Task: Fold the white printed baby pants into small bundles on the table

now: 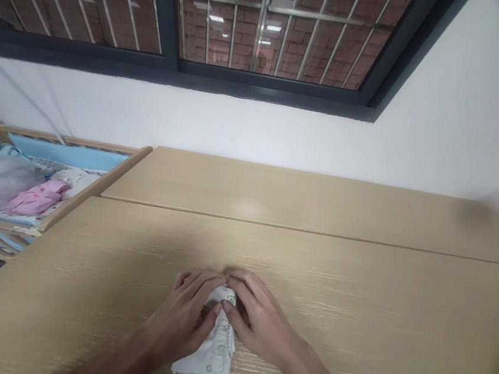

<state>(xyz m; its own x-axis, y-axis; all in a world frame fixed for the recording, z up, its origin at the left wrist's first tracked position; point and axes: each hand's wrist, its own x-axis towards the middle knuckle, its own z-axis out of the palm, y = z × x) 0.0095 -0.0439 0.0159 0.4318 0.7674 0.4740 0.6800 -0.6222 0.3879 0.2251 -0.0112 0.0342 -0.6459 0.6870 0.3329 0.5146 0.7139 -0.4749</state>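
A folded white cloth (210, 361) with small green and dark prints lies on the wooden tabletop in front of me. Its layers are stacked in a narrow strip, and whether it is a garment cannot be made out. My left hand (190, 308) curves over the strip's left side, fingertips at the far end and thumb lying on top. From the right, my right hand (258, 313) bends its fingers around the far corner, its thumb tip close to the left thumb. Both hands pinch the far end, and their fingers hide part of it.
The wooden tabletop (375, 307) spreads around the cloth, with a seam running across its far part. At the left stands a wooden crib (92, 194) holding pink clothing (38, 197) and pale bedding. Behind are a white wall (255, 128) and a dark-framed, barred window (269, 85).
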